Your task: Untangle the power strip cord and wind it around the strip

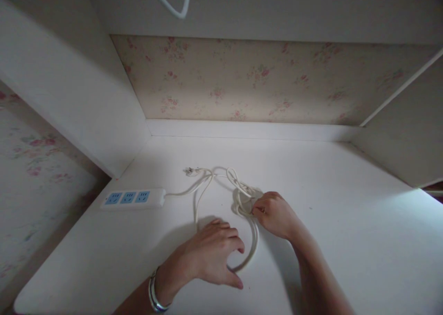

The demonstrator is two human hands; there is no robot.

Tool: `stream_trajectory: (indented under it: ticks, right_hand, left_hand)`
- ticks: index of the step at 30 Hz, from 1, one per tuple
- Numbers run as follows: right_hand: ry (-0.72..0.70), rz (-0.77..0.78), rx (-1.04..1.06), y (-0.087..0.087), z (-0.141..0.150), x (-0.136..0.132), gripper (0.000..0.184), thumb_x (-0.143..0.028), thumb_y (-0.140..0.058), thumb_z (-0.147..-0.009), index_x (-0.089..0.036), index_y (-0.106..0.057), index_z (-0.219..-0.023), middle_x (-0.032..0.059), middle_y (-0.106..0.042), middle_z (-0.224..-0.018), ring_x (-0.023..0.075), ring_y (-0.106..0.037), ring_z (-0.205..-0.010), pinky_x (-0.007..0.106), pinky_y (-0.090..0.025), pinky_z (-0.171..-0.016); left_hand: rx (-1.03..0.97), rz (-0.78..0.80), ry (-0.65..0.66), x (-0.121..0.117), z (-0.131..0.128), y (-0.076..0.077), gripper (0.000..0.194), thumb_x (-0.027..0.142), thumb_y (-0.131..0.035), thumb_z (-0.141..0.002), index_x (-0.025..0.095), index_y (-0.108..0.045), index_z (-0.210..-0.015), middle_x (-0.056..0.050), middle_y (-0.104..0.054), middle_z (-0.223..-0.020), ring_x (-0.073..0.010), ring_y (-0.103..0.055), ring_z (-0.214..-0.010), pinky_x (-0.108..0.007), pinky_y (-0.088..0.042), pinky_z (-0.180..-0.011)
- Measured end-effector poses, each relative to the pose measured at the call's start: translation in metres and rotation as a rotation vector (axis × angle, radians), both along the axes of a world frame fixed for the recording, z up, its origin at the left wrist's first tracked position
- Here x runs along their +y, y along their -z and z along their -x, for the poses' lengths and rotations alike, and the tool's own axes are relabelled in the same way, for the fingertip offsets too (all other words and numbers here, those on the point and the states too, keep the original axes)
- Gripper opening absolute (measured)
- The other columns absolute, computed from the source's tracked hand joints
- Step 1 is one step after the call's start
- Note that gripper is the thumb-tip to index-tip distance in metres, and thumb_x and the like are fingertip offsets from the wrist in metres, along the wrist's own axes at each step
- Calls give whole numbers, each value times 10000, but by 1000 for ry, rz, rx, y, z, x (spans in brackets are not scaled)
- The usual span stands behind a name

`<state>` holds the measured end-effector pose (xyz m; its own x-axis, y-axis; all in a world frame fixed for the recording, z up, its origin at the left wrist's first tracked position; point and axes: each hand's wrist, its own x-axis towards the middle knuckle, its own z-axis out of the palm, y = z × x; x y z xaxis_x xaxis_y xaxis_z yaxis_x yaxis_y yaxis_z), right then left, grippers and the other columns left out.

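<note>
The white cord (244, 188) lies partly coiled on the tabletop (346, 213), just below the middle of the view, towards 5 o'clock. The right hand (273, 213), at the coil's 4 o'clock, has its fingertips closed on the cord. The left hand (216, 250), at 7 o'clock from the coil, is open and curved, thumb apart from the fingers, with a loop of cord running to it (whether it touches the cord there, I cannot tell). A silvery bracelet (155, 292) circles the left wrist.

At the coil's 10 o'clock lies a plug (190, 171). Farther out, at 9 o'clock, the white power strip (133, 198) lies flat, three blue socket panels facing up, joined to the cord at its right end. Floral wallpaper (263, 79) shows behind, at 12 o'clock; a bent white rod (182, 12) hangs near 11 o'clock.
</note>
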<state>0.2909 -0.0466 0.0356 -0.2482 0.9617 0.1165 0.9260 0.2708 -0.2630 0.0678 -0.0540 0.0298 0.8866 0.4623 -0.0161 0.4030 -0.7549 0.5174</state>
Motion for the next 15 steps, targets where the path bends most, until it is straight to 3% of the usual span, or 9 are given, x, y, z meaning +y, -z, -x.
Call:
stream_trajectory:
  ticks: [3,6,9,15]
  right_hand:
    - [-80,42,80,0,3,0,329,-125,-459,-779,-214,-552,-477,-11,-609,-508,125,-517,-532,335,-332,-903]
    - [-116,86,258,-4,6,0,345,-148,-398,-825,-211,-574,-535,-9,-600,-543,139,-524,-591,316,-355,-843]
    - [-53,116,473,-8,9,1,294,-178,-411,-829,-213,-611,-617,-11,-586,-577,156,-540,-655,288,-372,-738]
    - [118,147,872,0,18,2,182,-295,-472,-867,-210,-632,-855,-19,-570,-663,146,-526,-656,258,-385,-628]
  left_hand:
    - [23,-20,37,-1,1,1,218,356,-720,-661,250,-656,-840,15,-665,-786,-188,-603,-802,-320,-385,-831]
    - [45,-38,30,0,3,-2,51,224,-642,-694,231,-631,-743,13,-660,-747,-169,-600,-743,-297,-398,-781]
    - [45,-46,-18,2,4,-7,55,175,-580,-724,218,-612,-734,2,-663,-748,-167,-596,-713,-284,-397,-708]
    - [-11,24,-182,2,7,-11,163,224,-459,-876,226,-602,-952,-6,-674,-790,-180,-610,-700,-280,-361,-614]
